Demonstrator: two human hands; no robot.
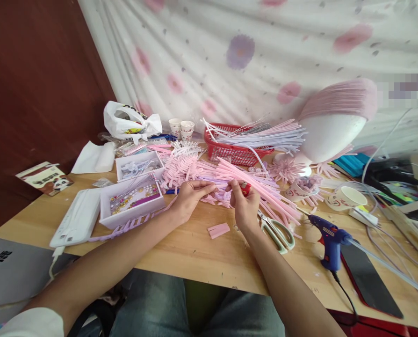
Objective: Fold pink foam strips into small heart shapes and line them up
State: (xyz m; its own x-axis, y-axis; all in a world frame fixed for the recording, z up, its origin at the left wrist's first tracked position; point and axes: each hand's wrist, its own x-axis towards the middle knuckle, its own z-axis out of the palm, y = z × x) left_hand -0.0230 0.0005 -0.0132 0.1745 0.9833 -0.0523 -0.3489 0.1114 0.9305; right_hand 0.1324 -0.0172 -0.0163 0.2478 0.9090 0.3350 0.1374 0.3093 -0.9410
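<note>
My left hand [190, 199] and my right hand [244, 202] meet over a heap of pink foam strips [251, 180] in the middle of the wooden table [202, 252]. The left fingers pinch the end of a pink strip. The right fingers are closed around a small red object [246, 188] that I cannot name, pressed against the strips. A small cut pink piece [219, 230] lies on the bare wood just below my hands. Green-handled scissors [277, 231] rest right of my right wrist.
A blue glue gun [330, 238] stands at the right with its cord trailing off the edge. A red basket [235, 147] of strips, white bead boxes [132, 199], paper cups [181, 127], a plastic bag [128, 122] and a white foam form [330, 133] crowd the back.
</note>
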